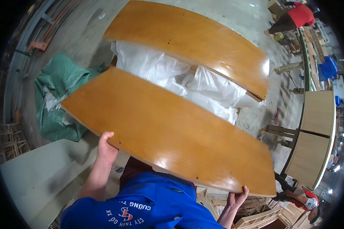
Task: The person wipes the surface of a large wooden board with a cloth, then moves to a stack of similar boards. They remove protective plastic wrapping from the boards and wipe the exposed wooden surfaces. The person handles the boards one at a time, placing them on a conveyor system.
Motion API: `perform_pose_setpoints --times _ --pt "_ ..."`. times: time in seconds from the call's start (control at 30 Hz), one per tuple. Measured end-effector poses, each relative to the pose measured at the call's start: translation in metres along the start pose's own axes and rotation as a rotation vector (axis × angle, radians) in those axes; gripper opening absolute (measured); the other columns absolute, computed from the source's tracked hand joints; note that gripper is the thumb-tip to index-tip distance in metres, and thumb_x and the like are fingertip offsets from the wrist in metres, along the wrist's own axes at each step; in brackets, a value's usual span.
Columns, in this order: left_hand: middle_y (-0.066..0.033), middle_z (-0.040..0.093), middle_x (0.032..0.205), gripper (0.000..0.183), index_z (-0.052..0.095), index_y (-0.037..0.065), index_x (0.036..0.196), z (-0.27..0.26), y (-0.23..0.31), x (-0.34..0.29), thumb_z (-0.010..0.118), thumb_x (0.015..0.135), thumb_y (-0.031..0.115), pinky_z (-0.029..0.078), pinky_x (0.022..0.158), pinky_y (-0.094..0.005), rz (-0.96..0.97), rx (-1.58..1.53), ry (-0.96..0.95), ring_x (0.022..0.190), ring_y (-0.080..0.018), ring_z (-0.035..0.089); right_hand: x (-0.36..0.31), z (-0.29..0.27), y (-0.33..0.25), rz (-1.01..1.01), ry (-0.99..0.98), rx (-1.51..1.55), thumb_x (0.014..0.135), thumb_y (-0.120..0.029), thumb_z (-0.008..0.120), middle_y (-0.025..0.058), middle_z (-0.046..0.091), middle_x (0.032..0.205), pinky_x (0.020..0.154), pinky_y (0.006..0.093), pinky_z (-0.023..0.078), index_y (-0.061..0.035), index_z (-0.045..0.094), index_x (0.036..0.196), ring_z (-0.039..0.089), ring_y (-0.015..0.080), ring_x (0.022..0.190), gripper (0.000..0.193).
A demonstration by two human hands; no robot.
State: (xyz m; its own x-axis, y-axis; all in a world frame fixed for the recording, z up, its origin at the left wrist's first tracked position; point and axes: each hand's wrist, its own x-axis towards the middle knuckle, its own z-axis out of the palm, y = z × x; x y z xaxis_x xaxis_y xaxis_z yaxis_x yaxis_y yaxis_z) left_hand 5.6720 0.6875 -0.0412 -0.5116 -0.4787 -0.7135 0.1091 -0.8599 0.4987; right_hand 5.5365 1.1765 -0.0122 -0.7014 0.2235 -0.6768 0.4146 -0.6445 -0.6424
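My hands are apart, each clamped on the near long edge of the brown panel (168, 126): left hand (108, 149) with its thumb over the edge, right hand (239, 196) towards the right end. On the left, a green sack (55, 122) sits close by that end, so I judge room tight there. In the middle, the far panel (191, 38) already lies flat over white sheeting (149, 63); mine is in hand, seemingly raised, so I count one laid, one left. Rightward, bare floor (252, 120) gives some room, but my right corner looks near wooden parts (263, 217) below
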Motion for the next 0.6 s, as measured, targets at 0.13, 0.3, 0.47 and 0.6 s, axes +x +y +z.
perform_pose_setpoints --times 0.13,0.3,0.47,0.6 --pt "-0.004 0.057 0.11 0.038 0.049 0.006 0.115 0.03 0.005 0.088 0.054 0.078 0.013 0.047 0.085 -0.0349 0.121 -0.096 -0.108 0.102 -0.0198 0.055 0.092 0.047 0.028 -0.063 -0.29 0.157 0.079 -0.014 0.057 0.0084 0.057 0.112 0.092 0.0402 0.042 -0.0038 0.055 0.108 0.053 0.0225 0.103 0.032" --pt "-0.0028 0.057 0.11 0.036 0.051 0.007 0.112 0.055 0.008 0.198 0.056 0.077 0.014 0.048 0.085 -0.036 0.237 -0.176 -0.222 0.101 -0.0195 0.055 0.202 0.128 0.078 -0.121 -0.374 0.264 0.076 -0.01 0.058 0.0069 0.058 0.11 0.093 0.0391 0.041 -0.0048 0.056 0.106 0.053 0.0221 0.104 0.031" --pt "-0.004 0.055 0.115 0.038 0.05 0.009 0.116 0.045 0.008 0.261 0.055 0.08 0.019 0.047 0.086 -0.0388 0.283 -0.183 -0.134 0.105 -0.021 0.053 0.251 0.175 0.144 -0.066 -0.366 0.33 0.076 -0.008 0.056 0.0081 0.057 0.112 0.096 0.0417 0.039 -0.003 0.055 0.109 0.052 0.0238 0.107 0.033" --pt "-0.0044 0.053 0.119 0.04 0.048 0.009 0.12 0.06 -0.015 0.313 0.053 0.086 0.028 0.043 0.091 -0.0406 0.245 -0.25 -0.132 0.11 -0.0227 0.05 0.302 0.184 0.155 -0.023 -0.294 0.349 0.083 -0.015 0.056 0.0087 0.055 0.116 0.097 0.0435 0.039 -0.0031 0.054 0.111 0.05 0.0241 0.11 0.031"
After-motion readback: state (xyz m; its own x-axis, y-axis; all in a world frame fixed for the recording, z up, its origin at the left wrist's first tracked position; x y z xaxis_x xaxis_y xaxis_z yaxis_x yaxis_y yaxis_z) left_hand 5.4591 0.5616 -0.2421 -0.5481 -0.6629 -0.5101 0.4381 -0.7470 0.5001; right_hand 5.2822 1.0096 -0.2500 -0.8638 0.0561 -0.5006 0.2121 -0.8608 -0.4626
